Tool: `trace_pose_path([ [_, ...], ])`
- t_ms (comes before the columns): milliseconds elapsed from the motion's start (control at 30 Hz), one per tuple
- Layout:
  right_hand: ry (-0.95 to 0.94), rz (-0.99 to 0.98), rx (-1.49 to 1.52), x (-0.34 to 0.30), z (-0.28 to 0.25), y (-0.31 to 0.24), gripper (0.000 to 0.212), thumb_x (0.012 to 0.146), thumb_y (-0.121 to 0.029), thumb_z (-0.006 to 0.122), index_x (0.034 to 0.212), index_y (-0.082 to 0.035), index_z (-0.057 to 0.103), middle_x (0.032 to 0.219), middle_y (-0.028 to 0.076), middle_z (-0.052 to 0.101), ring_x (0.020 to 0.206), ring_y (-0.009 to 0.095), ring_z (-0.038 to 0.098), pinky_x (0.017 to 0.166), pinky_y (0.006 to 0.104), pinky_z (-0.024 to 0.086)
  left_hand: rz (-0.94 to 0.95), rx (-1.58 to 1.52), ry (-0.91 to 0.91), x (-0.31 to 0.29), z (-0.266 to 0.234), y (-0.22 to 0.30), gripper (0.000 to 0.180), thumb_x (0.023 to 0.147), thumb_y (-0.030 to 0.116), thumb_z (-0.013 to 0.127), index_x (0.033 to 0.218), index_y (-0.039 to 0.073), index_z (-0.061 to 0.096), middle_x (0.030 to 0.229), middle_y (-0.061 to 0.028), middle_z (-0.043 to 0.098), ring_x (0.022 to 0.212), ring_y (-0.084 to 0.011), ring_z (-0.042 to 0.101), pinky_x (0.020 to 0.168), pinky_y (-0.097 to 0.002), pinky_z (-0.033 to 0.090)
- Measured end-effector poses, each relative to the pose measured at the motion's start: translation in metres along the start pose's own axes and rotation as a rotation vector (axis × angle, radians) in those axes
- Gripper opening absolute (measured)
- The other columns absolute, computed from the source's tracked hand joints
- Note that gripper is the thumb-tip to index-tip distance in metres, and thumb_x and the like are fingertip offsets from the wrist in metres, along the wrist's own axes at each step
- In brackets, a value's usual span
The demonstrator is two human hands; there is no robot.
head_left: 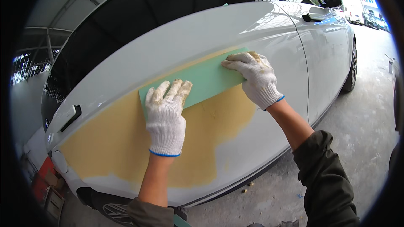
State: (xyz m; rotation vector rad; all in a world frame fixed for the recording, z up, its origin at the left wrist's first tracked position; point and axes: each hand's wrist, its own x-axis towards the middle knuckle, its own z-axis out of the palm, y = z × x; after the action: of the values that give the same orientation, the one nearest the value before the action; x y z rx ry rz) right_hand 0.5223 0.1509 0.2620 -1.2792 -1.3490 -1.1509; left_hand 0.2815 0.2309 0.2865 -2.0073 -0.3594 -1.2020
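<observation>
A long, flat green sanding sheet (203, 80) lies slantwise against the side of a white car, over a patch of tan filler (118, 143). My left hand (166, 115), in a white knitted glove with a blue cuff, holds its left end with the fingers slightly apart on the surface. At the upper right end, my right hand (256, 75) wears a matching glove and grips the sheet, fingers bent over it. Both gloves have tan stains on the fingertips. The sheet's underside is hidden.
The car's white body panel (277, 84) surrounds the filler, with dark windows (139, 12) above. Door handles (69, 117) stick out at left and far right. Below runs concrete floor (269, 197) with small crumbs. A red object (44, 170) stands at lower left.
</observation>
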Motion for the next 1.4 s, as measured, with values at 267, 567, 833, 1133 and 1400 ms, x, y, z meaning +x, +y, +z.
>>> trace_pose_path([
  [267, 0.093, -0.032, 0.016, -0.057, 0.017, 0.000, 0.043, 0.071, 0.003, 0.067, 0.108, -0.017, 0.074, 0.111, -0.002, 0.067, 0.109, 0.022, 0.060, 0.095, 0.0381, 0.045, -0.053, 0.073, 0.048, -0.058, 0.031, 0.024, 0.040, 0.082, 0.004, 0.065, 0.118, 0.019, 0.072, 0.125, -0.0014, 0.058, 0.120, -0.0264, 0.048, 0.107, -0.0430, 0.042],
  [567, 0.081, -0.007, 0.000, -0.130, 0.021, -0.011, 0.040, 0.070, -0.001, 0.067, 0.107, -0.014, 0.073, 0.108, -0.002, 0.065, 0.106, 0.023, 0.060, 0.092, 0.0401, 0.046, -0.111, -0.056, 0.027, -0.123, 0.053, 0.053, 0.041, 0.081, 0.002, 0.064, 0.116, 0.019, 0.074, 0.122, 0.0011, 0.065, 0.119, -0.0240, 0.052, 0.107, -0.0510, 0.039],
  [833, -0.080, 0.134, 0.067, -0.199, 0.004, -0.034, 0.042, 0.070, 0.003, 0.067, 0.107, -0.015, 0.073, 0.110, -0.002, 0.066, 0.105, 0.023, 0.061, 0.095, 0.0421, 0.045, 0.017, -0.096, -0.076, -0.160, 0.034, 0.085, 0.034, 0.075, 0.006, 0.083, 0.107, 0.013, 0.073, 0.113, -0.0015, 0.061, 0.105, -0.0191, 0.055, 0.095, -0.0421, 0.046],
  [1133, 0.163, -0.069, 0.039, -0.041, 0.001, -0.021, 0.046, 0.071, 0.002, 0.065, 0.111, -0.019, 0.072, 0.111, -0.001, 0.066, 0.105, 0.025, 0.061, 0.095, 0.0386, 0.045, 0.023, 0.113, 0.077, -0.058, 0.000, 0.017, 0.039, 0.084, 0.006, 0.069, 0.121, 0.016, 0.071, 0.122, 0.0006, 0.064, 0.117, -0.0219, 0.054, 0.104, -0.0486, 0.040],
  [1400, 0.122, 0.024, 0.041, -0.086, 0.024, -0.021, 0.046, 0.070, 0.004, 0.067, 0.109, -0.019, 0.074, 0.114, -0.002, 0.067, 0.107, 0.026, 0.060, 0.093, 0.0392, 0.047, 0.051, 0.025, 0.065, -0.080, 0.026, 0.016, 0.040, 0.078, 0.000, 0.075, 0.117, 0.011, 0.071, 0.111, -0.0024, 0.067, 0.105, -0.0222, 0.060, 0.093, -0.0435, 0.047],
])
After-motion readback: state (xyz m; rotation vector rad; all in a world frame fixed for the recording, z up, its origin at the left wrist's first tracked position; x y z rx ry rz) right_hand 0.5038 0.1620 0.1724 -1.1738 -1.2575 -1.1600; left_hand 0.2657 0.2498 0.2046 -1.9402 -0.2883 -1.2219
